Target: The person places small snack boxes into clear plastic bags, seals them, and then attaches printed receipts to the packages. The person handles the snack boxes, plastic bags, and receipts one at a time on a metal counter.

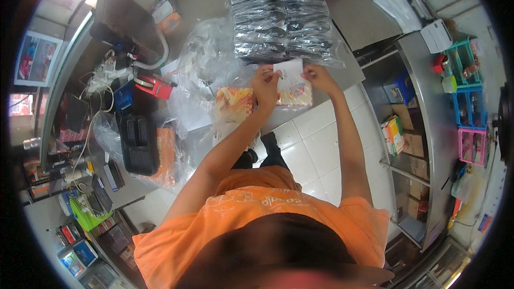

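Between my two hands is a small white paper (289,73) with faint marks on it. My left hand (265,84) pinches its left side, and the fingers of my right hand (320,78) close at its right edge. Just below the paper lies an orange and yellow patterned packet (295,96) in clear plastic, partly covered by the paper and my left hand. A similar patterned packet (234,101) sits left of my left wrist. Beyond my hands, a large clear-wrapped bundle of black plastic pieces (284,27), perhaps cutlery, rests on the metal table (206,1).
Crumpled clear bags (203,53) cover the table's left part. Further left are a red stapler-like tool (153,86), a black compartment tray (139,144) and loose cables. On the right stands a metal shelf unit (428,101) with boxes, beside coloured baskets (471,109).
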Demonstrator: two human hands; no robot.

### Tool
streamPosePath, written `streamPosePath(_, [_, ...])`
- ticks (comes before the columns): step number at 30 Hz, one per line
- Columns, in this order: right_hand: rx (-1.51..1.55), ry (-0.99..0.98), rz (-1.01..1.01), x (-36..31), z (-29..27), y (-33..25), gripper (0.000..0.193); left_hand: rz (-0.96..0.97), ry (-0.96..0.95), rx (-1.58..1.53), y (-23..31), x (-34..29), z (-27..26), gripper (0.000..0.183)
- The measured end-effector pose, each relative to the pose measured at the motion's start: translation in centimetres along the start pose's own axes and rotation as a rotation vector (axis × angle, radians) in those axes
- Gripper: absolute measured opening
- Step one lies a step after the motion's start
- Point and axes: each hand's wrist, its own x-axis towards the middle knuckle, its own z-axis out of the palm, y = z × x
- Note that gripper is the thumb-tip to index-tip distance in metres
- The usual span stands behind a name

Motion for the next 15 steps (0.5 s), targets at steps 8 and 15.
streamPosePath(8, [0.406,-0.164,0.19,-7.5,-4.5,0.5,0.012,0.057,-0.175,0.013,-1.5,-9.6,-0.3,0.035])
streamPosePath(15, [0.434,-0.287,0.28,-8.3,-2.7,1.5,0.011,-0.382,-0.143,-0.127,-3.2,-13.8,-1.8,0.049])
